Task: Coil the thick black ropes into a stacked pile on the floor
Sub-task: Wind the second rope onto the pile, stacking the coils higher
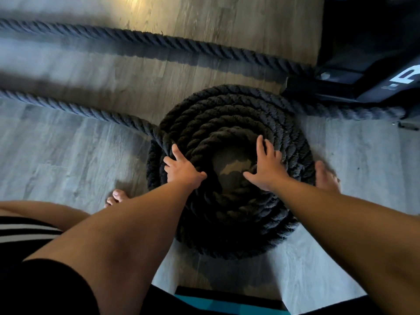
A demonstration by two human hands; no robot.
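Thick black twisted-fibre rope coil (229, 171) stacked in rings on grey wood-plank floor (68, 160), directly under both hands. Left hand (181, 169) on top ring at coil's left side, fingers curled over the strand where the loose rope tail (79, 108) feeds in from up-left of that hand; probably guiding the incoming length onto the pile. Right hand (266, 169) flat on inner rings, fingers spread wide, palm down, pressing rather than gripping; likely pinning the laid turns so nothing springs out while the next loop goes on. Open hole at coil centre, between the two hands, floor visible through it. Second straight black rope (159, 44) lying well beyond both hands, running to black gym machine base (363, 71) up-right of right hand; not yet coiled. Bare feet either side of coil, right foot (325, 176) just beside the outer ring, bracing. Judged partway: one tail going on, second run untouched.
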